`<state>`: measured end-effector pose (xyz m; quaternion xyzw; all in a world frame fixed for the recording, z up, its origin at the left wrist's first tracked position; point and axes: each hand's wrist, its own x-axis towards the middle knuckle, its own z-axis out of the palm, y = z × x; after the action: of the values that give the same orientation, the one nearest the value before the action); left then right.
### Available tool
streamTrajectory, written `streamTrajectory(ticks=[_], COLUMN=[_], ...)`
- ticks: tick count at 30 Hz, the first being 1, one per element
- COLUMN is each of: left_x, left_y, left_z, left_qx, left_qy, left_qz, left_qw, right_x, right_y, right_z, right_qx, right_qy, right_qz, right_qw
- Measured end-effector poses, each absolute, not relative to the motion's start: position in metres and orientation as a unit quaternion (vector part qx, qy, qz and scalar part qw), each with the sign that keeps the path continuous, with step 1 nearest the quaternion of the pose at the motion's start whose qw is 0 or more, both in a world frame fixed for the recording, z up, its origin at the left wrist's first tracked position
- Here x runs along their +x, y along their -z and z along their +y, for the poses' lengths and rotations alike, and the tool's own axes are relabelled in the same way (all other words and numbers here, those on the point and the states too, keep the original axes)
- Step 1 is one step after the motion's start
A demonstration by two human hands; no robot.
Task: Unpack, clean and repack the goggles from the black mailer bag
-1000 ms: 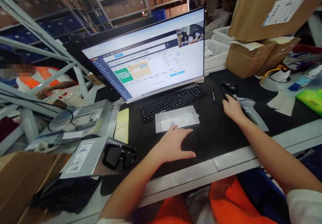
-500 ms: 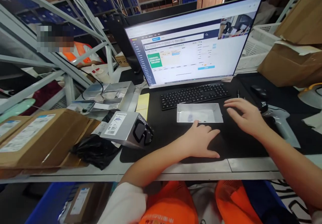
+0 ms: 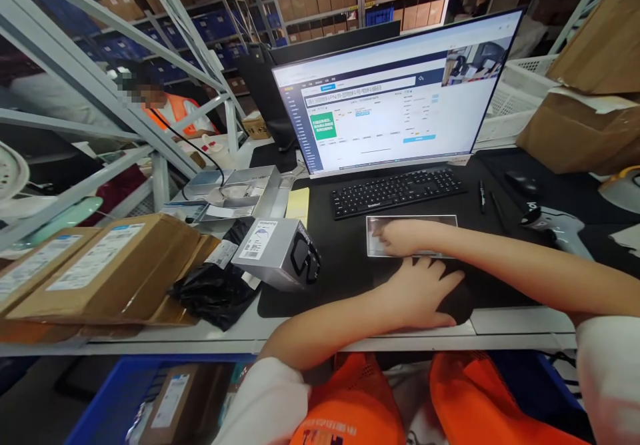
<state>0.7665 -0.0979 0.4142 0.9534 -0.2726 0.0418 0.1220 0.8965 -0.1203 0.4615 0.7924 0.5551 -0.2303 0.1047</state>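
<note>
A shallow, open silver-white box (image 3: 371, 248) lies on the black desk mat in front of the keyboard. My right hand (image 3: 400, 237) reaches across from the right into this box, its fingers bent down at the left end. Whatever they pinch there is too small or hidden to make out. Just below the box's near edge, my left hand (image 3: 423, 292) lies on the mat with fingers and thumb spread, holding nothing. To its left stands a silver carton (image 3: 273, 258) with a white label and a picture of dark goggles.
Behind the box are a keyboard (image 3: 400, 190) and a lit monitor (image 3: 370, 118). A mouse (image 3: 521, 182), pens and a handheld scanner (image 3: 560, 228) lie to the right. Brown cartons (image 3: 107, 272) and a black plastic bag (image 3: 215, 295) crowd the left. A person (image 3: 180, 112) sits beyond the frame.
My right hand has moved left from beside the box into it, its fingers bending down. My left hand stays spread near the box's front edge. The view has shifted slightly.
</note>
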Motion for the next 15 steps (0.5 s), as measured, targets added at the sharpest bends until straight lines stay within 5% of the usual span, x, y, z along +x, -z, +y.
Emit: streamTrajectory(ticks=[15], left_x=[0.771], left_y=[-0.416], left_z=[-0.100], left_qx=[0.955], left_qy=[-0.007], left_qz=[-0.261], left_qw=[0.141], right_x=[0.924], right_y=[-0.485], right_z=[-0.231], right_qx=[0.747], right_qy=[0.017], right_qz=[0.517], right_qw=[-0.418])
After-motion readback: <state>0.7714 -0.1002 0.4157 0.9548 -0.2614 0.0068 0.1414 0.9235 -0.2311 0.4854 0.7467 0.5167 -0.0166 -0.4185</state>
